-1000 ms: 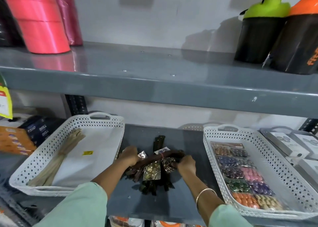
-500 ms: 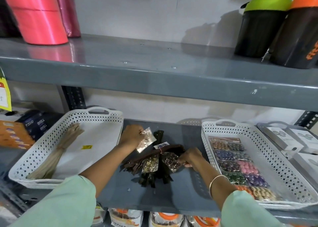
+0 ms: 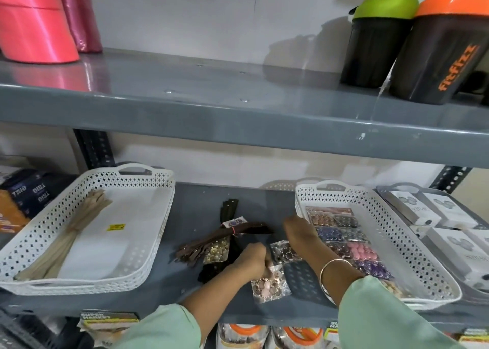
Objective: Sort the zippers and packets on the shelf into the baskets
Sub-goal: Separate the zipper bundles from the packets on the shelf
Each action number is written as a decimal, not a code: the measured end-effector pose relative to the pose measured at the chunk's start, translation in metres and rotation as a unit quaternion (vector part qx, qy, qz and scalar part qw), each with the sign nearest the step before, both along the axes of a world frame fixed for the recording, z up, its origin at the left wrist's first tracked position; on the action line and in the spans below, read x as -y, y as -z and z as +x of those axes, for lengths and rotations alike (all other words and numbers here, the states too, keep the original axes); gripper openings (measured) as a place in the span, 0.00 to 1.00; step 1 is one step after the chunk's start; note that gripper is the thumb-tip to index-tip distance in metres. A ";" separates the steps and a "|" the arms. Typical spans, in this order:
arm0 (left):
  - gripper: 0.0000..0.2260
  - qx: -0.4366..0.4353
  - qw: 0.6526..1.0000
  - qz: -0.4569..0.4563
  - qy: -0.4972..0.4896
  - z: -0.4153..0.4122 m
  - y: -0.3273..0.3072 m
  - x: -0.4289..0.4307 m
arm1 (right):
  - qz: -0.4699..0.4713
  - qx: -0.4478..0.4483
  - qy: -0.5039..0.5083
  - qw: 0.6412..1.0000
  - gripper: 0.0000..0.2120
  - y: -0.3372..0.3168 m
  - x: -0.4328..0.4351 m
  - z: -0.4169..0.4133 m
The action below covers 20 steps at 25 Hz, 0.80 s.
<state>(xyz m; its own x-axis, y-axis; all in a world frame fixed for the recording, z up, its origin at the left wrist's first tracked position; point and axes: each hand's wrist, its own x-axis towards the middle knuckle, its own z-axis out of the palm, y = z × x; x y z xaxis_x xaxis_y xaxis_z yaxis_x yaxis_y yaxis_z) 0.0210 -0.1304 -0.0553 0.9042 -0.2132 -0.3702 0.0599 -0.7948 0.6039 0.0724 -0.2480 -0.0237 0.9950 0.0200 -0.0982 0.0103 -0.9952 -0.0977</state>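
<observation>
A: Half done, at a guess. Saw beige zippers (image 3: 66, 237) in the left basket (image 3: 148, 243) at nine o'clock, packets (image 3: 344, 239) in the right basket (image 3: 383, 229) at three.

B: Left over?

A: Found dark zippers (image 3: 232, 232) and a gold packet (image 3: 215, 252) heaped on the grey shelf (image 3: 201, 203). Pinched a pink packet (image 3: 270, 282) with the left hand (image 3: 251, 258) at six; could not tell the right hand (image 3: 299, 229)'s grip.

B: Above?

A: Noted shaker bottles (image 3: 375, 39) at one.

Looks like a shop: grey steel shelving (image 3: 238, 116) stocked with shaker bottles (image 3: 439, 47), pink ribbon rolls (image 3: 34, 26), boxed goods (image 3: 423, 206), and "Super Market" shelf-edge labels (image 3: 108, 318) below.
</observation>
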 end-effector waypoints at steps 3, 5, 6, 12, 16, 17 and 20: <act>0.07 0.076 0.996 -0.030 -0.037 -0.006 -0.006 -0.012 | 0.040 0.005 0.008 0.999 0.15 0.000 0.004 0.010; 0.12 0.161 0.985 -0.012 -0.052 -0.009 -0.021 -0.034 | 0.123 0.007 0.016 0.992 0.14 -0.005 0.001 0.025; 0.13 0.198 0.979 0.001 -0.057 -0.011 -0.027 -0.047 | 0.162 0.004 0.011 0.987 0.12 -0.011 -0.004 0.032; 0.18 0.228 0.959 0.165 0.036 -0.042 -0.005 -0.093 | 0.255 -0.072 -0.016 0.964 0.14 -0.016 -0.066 0.055; 0.21 0.279 0.946 0.164 -0.012 -0.042 0.022 -0.097 | 0.161 -0.087 -0.008 0.983 0.26 0.015 -0.092 0.061; 0.19 0.317 0.936 0.148 -0.025 -0.042 0.025 -0.098 | 0.156 -0.087 -0.002 0.984 0.28 0.020 -0.095 0.062; 0.16 0.373 0.921 0.106 -0.032 -0.044 0.029 -0.107 | 0.175 -0.097 0.032 0.979 0.28 0.024 -0.101 0.065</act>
